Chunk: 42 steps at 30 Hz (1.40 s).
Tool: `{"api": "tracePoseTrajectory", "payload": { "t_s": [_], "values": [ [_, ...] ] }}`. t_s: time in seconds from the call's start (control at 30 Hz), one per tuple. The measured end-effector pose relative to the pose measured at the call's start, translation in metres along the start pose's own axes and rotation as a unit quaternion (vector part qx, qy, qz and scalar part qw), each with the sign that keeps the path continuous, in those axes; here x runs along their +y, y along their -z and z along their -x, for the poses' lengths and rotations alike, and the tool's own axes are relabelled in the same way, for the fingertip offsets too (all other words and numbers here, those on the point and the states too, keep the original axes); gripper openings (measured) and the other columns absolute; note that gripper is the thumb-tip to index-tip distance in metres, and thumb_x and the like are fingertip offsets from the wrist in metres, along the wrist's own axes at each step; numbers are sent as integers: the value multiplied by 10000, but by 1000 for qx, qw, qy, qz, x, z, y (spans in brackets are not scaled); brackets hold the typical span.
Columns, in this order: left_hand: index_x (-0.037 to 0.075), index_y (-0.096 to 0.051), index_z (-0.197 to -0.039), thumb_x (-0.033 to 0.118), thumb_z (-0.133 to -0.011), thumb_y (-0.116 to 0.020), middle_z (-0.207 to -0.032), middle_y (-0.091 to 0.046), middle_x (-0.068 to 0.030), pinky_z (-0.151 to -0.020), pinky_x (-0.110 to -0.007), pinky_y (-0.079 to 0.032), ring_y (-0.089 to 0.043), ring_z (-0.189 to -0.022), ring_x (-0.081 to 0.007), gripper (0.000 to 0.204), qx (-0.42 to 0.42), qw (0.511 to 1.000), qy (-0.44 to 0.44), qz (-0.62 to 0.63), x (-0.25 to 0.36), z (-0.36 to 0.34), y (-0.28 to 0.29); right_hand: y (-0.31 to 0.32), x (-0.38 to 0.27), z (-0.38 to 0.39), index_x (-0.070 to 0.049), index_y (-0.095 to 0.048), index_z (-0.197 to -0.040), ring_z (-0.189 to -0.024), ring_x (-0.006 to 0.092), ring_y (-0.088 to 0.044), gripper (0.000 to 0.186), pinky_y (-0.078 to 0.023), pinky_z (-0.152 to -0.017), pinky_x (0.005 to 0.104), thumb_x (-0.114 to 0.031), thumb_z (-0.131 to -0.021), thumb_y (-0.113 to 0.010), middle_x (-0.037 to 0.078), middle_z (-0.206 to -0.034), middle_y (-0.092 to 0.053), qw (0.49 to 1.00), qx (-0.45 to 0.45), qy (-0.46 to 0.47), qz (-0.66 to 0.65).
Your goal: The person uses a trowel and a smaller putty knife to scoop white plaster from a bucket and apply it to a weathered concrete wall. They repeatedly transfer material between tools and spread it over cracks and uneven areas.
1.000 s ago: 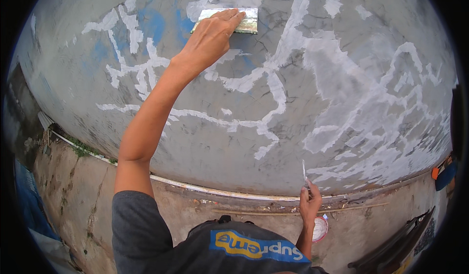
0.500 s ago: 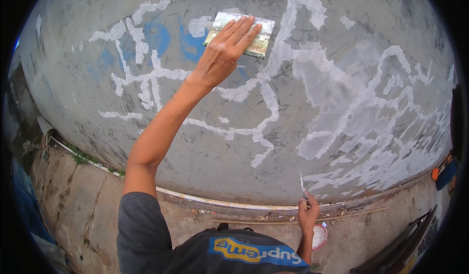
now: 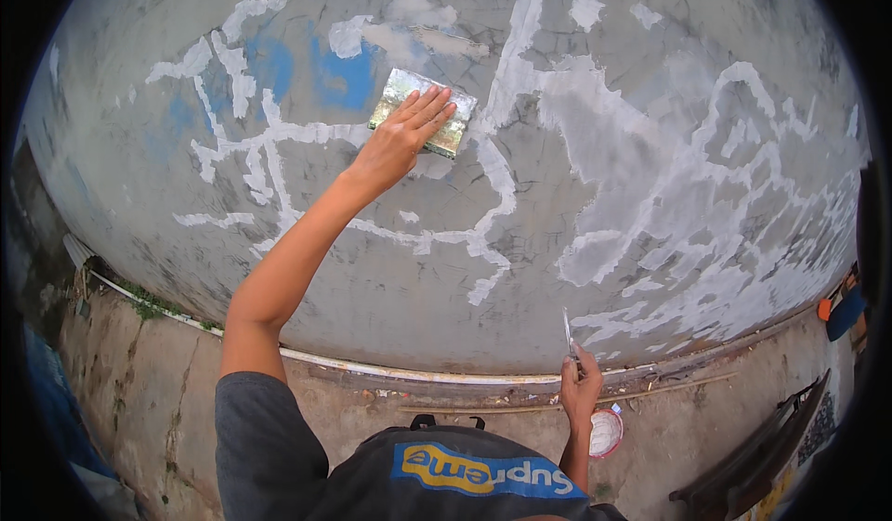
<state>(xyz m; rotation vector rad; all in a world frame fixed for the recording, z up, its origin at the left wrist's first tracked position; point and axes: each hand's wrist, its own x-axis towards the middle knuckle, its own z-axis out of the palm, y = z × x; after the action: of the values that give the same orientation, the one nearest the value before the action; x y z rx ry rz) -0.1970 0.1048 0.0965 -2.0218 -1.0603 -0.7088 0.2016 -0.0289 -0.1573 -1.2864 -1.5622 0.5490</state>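
Observation:
My left hand (image 3: 401, 145) is raised to the grey wall (image 3: 372, 270), its fingers laid flat over a shiny rectangular metal plate (image 3: 395, 98). The plate rests against the wall, tilted; my thumb is hidden. A pale, freshly spread patch of filler (image 3: 446, 42) shows just above it. Lower right, my right hand (image 3: 581, 386) is closed round a putty knife (image 3: 567, 326), seen nearly edge-on with its blade pointing up. White filler strips (image 3: 497, 177) run over cracks around the plate, and blue paint (image 3: 344, 75) lies to its left.
Beside my right forearm, a round tub (image 3: 606, 433) of white paste stands on the ground. A pale pipe (image 3: 418, 372) runs along the wall's foot, with a thin stick (image 3: 511, 409) near it. Dark sheet-like material (image 3: 753, 456) leans at the lower right.
My left hand has drawn the plate down and slightly left, uncovering a smear of filler above. My right hand still holds the putty knife near the same spot.

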Motion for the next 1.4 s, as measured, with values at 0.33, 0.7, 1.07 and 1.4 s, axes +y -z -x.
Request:
{"api": "tracePoseTrajectory", "payload": {
  "t_s": [0.33,0.7,1.07,1.4],
  "values": [
    [58,-560,-1334,-191,-735,-468,-1407,-513,-151,-1126,-387,-388,-476,-1315,-299,655,33,995,-20,-94,-7,-91,64,-1,10,10,29,-650,-1161,-834,259,-614,327,-471,-756,358,-53,-846,-617,180,-926,-631,999,2,-35,-22],
    [67,-512,-1378,-210,-715,-470,-1425,-490,-145,-1148,-401,-360,-446,-1332,-317,719,30,998,9,-51,5,-50,29,-12,8,2,26,-644,-1176,-882,265,-625,330,-475,-791,354,-32,-853,-614,187,-968,-645,1000,3,-12,-10],
    [159,-496,-1411,-193,-741,-478,-1453,-478,-67,-1167,-404,-337,-439,-1346,-275,757,65,998,16,15,31,-6,39,2,20,18,44,-647,-1156,-890,284,-629,319,-474,-827,359,-41,-850,-614,196,-960,-643,999,14,-27,-16],
    [105,-410,-1465,-236,-704,-421,-1526,-367,-108,-1178,-444,-298,-356,-1400,-294,834,148,987,-16,-57,-10,-100,8,-6,26,21,52,-648,-1148,-917,315,-647,316,-478,-859,377,-48,-851,-610,220,-968,-660,999,18,-27,-22]
  ]
}}
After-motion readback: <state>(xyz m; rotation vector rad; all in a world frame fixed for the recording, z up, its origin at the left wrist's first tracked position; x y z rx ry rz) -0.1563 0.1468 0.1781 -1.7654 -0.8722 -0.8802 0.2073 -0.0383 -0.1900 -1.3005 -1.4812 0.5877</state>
